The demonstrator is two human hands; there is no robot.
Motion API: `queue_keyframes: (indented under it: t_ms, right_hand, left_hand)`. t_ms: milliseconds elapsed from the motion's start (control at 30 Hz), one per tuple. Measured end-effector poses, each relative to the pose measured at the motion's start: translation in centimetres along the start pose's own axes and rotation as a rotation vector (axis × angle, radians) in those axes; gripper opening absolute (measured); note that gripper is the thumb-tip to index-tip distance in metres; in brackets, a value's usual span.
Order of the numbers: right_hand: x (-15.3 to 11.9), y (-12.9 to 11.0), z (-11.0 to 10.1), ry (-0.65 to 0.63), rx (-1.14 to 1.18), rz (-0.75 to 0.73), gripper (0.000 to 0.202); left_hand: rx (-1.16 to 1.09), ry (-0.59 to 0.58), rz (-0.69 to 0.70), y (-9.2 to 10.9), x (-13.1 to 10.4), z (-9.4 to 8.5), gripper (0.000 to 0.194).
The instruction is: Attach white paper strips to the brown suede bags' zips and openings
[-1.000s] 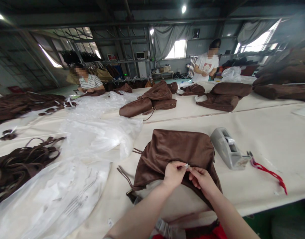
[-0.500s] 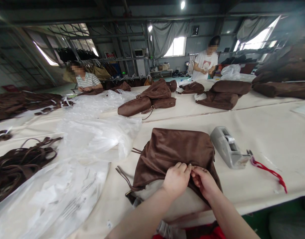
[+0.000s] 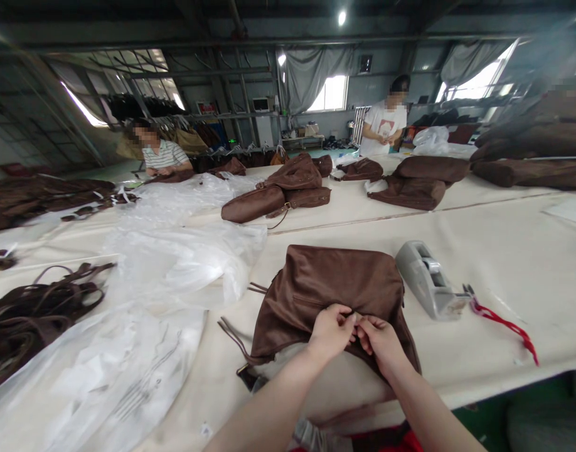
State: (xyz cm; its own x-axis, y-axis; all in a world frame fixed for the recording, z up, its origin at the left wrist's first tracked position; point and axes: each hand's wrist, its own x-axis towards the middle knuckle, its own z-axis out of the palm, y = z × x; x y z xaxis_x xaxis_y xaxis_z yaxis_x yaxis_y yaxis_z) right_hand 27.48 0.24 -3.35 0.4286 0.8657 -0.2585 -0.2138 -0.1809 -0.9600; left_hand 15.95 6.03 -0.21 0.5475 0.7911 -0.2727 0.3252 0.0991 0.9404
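My left hand (image 3: pixel 332 329) and right hand (image 3: pixel 376 336) had fingers pinched nearly closed, tips together over the brown leather bag (image 3: pixel 337 276); couldn't tell what they gripped.

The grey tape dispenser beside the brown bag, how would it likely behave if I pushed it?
The tape dispenser looks stiff, its moulded body showing no sag. It is probably heavy for its size, given that bulky shape. It seems unlikely to roll or tip, lying low along the table.

one head view — forward and down (close over the hands).
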Motion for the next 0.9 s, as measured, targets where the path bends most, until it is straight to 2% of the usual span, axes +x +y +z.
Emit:
queue_keyframes:
  t_ms: [167, 267, 333, 433, 467, 500, 567, 667, 800, 900]
  right_hand:
    - [-0.4, -0.4, -0.1, -0.037, -0.078, 0.002, 0.037]
    - [-0.7, -2.0, -3.0, -0.001, -0.224, -0.056, 0.037]
    - [-0.5, -3.9, -6.8, 0.196, -0.385, -0.205, 0.040]
    - [0.8, -7.0, -13.9, 0.660, -0.664, -0.473, 0.042]
    - [1.4, -7.8, -16.1, 0.759, -0.748, -0.506, 0.044]
    - [2.1, -8.5, -18.1, 0.793, -0.798, -0.485, 0.048]
    - [3.5, -9.4, -20.8, 0.678, -0.792, -0.353, 0.047]
    - [4.8, -9.6, -22.2, 0.496, -0.712, -0.234, 0.040]
    - [4.5, -9.4, -22.1, 0.462, -0.636, -0.260, 0.042]
    - [3.3, -8.8, -22.7, 0.499, -0.505, -0.286, 0.044]
  left_hand:
    - [0.031, 0.053, 0.064, -1.0, 0.5, 0.2, 0.024]
    - [-0.017, 0.027, -0.032, -1.0, 0.8, 0.3, 0.013]
    - [-0.055, -0.033, -0.111, -0.7, 1.1, 0.2, 0.011]
    - [-0.094, -0.109, -0.148, -0.2, 1.5, -0.3, 0.017]
    - [-0.106, -0.123, -0.150, -0.1, 1.6, -0.5, 0.017]
    - [-0.121, -0.135, -0.157, 0.0, 1.6, -0.8, 0.016]
    - [-0.150, -0.155, -0.170, 0.1, 1.7, -1.1, 0.015]
    - [-0.179, -0.161, -0.172, 0.1, 1.6, -1.4, 0.016]
    - [-0.185, -0.147, -0.154, -0.1, 1.4, -1.2, 0.019]
    - [-0.163, -0.144, -0.119, -0.4, 1.4, -0.9, 0.021]
